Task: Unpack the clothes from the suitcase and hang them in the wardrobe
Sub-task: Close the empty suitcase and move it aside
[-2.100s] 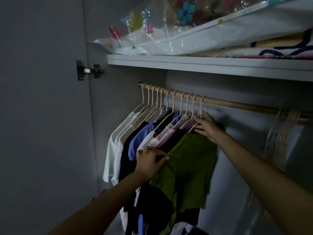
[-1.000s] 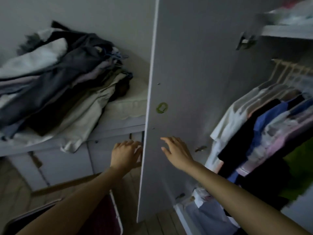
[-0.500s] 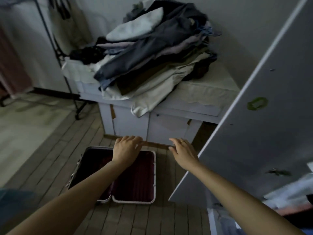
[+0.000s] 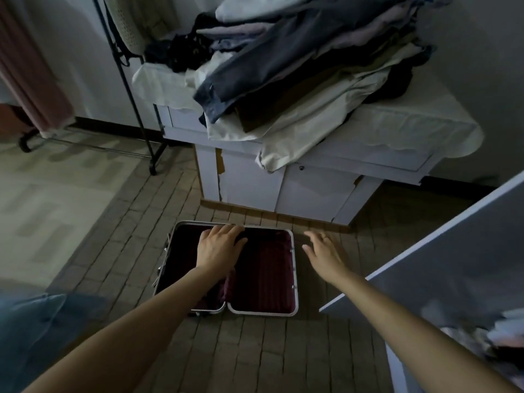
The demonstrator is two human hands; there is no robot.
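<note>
The suitcase lies open on the brick-patterned floor, both halves lined in dark maroon with a pale metal rim; some dark fabric bunches near its hinge. No writing is legible anywhere. The left hand hangs above the left half, fingers relaxed and together, holding nothing. The right hand is spread, empty, just beside the case's right edge. Behind stands a white cabinet heaped with folded clothes. The wardrobe door juts in at right.
</note>
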